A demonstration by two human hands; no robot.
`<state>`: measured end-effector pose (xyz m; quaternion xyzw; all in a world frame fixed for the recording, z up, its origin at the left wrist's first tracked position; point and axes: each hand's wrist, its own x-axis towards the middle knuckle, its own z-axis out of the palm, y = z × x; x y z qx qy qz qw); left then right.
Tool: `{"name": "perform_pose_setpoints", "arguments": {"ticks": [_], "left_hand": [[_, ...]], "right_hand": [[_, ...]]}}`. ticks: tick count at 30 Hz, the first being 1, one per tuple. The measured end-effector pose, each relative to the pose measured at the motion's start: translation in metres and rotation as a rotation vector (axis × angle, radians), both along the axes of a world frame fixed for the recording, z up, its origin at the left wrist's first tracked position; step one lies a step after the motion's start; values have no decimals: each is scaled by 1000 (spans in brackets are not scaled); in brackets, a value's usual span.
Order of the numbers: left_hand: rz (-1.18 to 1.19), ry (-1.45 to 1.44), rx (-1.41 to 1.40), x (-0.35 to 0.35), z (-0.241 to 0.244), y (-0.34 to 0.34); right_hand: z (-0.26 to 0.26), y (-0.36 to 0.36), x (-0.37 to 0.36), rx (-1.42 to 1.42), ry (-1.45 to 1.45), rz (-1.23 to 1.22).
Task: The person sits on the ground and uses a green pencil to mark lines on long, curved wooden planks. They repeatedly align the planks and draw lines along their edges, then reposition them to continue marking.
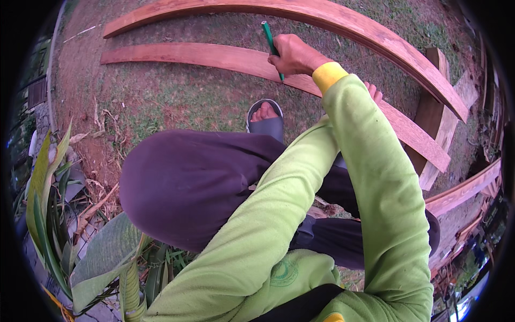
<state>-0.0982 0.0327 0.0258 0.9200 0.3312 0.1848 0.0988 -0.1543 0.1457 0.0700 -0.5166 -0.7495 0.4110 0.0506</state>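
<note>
A green carpenter's pencil (pixel 268 36) is pinched in my right hand (pixel 295 54), its lower tip at the near edge of a reddish wooden plank (pixel 193 52). This plank looks long and narrow, and it lies across the ground in front of me. Fingers of my left hand (pixel 374 92) show on the plank farther right. My crossed right forearm hides most of that hand, so its grip is unclear.
Beyond lies a second, thicker wooden beam (pixel 225 7). Dark and pale timbers (pixel 438 133) support the right ends. My sandalled foot (pixel 265 116) stands on patchy grass below the plank. Broad-leaved plants (pixel 104 257) grow at lower left, and another board (pixel 466 185) is at right.
</note>
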Motion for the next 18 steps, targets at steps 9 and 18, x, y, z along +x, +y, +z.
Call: {"name": "perform_pose_setpoints", "arguments": {"ticks": [9,18], "left_hand": [[-4,38,-100,7,-5,0],[-183,1838,2139,21,-38,-12]], "right_hand": [[-3,2,2,-69,1,-1],[4,41,47,271,0,-236]]}}
